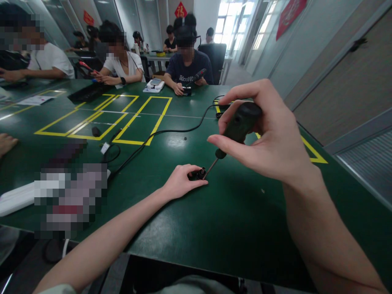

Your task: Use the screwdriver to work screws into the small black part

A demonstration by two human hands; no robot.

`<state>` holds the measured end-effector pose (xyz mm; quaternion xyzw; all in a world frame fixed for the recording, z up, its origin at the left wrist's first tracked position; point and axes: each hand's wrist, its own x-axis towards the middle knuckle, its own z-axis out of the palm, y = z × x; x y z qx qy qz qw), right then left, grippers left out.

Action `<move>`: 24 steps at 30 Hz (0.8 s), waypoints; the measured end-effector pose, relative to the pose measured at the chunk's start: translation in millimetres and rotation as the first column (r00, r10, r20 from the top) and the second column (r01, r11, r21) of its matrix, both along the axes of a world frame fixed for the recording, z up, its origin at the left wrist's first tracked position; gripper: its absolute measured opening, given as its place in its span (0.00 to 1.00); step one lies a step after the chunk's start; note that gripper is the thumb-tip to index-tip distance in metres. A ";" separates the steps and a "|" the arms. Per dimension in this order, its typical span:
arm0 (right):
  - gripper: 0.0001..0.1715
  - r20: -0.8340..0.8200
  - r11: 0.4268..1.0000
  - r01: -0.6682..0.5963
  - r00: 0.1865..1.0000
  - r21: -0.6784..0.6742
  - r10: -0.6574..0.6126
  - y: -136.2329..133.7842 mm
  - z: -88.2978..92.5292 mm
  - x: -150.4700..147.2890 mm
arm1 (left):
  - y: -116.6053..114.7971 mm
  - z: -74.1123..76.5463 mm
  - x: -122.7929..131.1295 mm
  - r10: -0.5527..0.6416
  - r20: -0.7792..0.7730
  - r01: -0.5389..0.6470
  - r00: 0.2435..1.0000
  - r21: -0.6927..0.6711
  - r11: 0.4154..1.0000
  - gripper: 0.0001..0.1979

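Nearest to the camera was the person's right hand (271, 134), which was raised above the table (190, 228) and was gripping the dark handle of a screwdriver (245, 118) between the thumb and the bent fingers. Its thin metal shaft (211, 168) was directed down and to the left, at a slant. The left hand (180, 180) rested on the green surface, and it was gripping a small black part (201, 173) between its thumb and fingers. This part was at the middle of the table, and the lower end of the shaft met it beside the thumb; whether the tip was inside it, I could not tell.

Behind the hands, a black cable (174, 130) was running across the table, over a yellow tape outline (165, 108). To the left lay a small dark object (96, 131), and closer to the table's near edge a long white object (18, 199). On the far side, a co-worker in a dark shirt (200, 61) was holding a black tool (199, 74), and near this person stood a white device (154, 84).
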<state>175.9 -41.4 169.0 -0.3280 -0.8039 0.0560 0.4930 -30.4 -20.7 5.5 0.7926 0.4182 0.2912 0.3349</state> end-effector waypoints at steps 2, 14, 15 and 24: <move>0.28 -0.051 1.000 0.012 0.999 0.001 -0.012 3.4 -2.2 -0.2 | 0.0 -1.8 0.0 0.029 -0.007 -0.029 1.000 0.005 1.000 0.20; 0.16 -0.097 0.986 0.029 0.995 0.162 -0.014 1.6 -4.6 -3.5 | 1.4 4.5 -12.3 -0.235 0.020 0.236 0.972 -0.023 0.972 0.19; 0.16 -0.080 0.989 0.030 0.997 0.148 -0.019 1.5 -5.4 -2.9 | 1.3 5.2 -11.9 -0.241 0.007 0.241 0.970 -0.026 0.970 0.18; 0.15 -0.010 0.995 0.034 0.999 0.089 -0.033 0.5 -7.1 0.8 | -1.7 3.9 -6.3 -0.137 -0.039 0.138 0.990 0.031 0.990 0.23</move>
